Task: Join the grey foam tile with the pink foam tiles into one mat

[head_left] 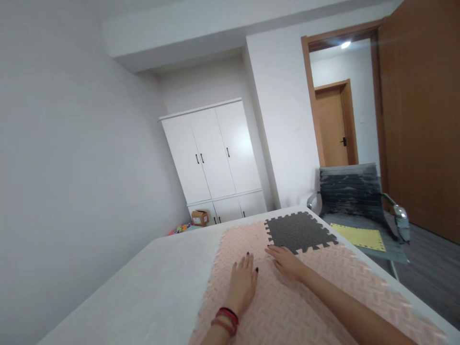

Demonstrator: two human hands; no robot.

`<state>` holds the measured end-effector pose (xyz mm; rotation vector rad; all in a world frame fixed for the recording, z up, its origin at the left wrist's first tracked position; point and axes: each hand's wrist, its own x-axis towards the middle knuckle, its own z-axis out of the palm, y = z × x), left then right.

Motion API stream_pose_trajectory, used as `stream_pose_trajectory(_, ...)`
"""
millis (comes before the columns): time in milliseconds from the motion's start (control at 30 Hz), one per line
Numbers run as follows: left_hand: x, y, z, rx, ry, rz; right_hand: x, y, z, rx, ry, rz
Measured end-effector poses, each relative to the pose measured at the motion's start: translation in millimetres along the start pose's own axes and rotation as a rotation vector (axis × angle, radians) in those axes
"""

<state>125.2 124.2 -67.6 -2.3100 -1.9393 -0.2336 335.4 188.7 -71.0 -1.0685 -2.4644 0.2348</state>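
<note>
Pink foam mat tiles [323, 306] with a raised pattern lie flat over the right part of a white table. At their far right sits a dark grey foam tile [300, 230] with jigsaw edges, its left and near edges against the pink. My left hand [243, 278], with red bands at the wrist, rests palm down on the pink mat, fingers stretched out. To its right, my right hand [285, 262] lies flat on the pink mat with its fingertips by the grey tile's near left corner. Neither hand holds anything.
The white table [151, 278] extends left to the wall. Beyond its right edge stands a dark chair [350, 191] with a yellow foam tile [359, 236] on its seat. A cardboard box [200, 218] and colourful items [181, 228] are behind the table, near a white cabinet [215, 153].
</note>
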Motion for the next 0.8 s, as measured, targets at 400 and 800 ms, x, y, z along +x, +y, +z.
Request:
stream_pose_trajectory(400, 29.9, 72.7, 23.9, -0.242, -0.073, 0.150, -91.8, 128.9, -26.1, -0.145, -0.144, 0.511)
stream_pose_trajectory(800, -63.3, 91.3, -17.1, -0.327, -0.271, 0.296, -97.5, 35.5, -54.9, 0.085, -0.122, 0.202)
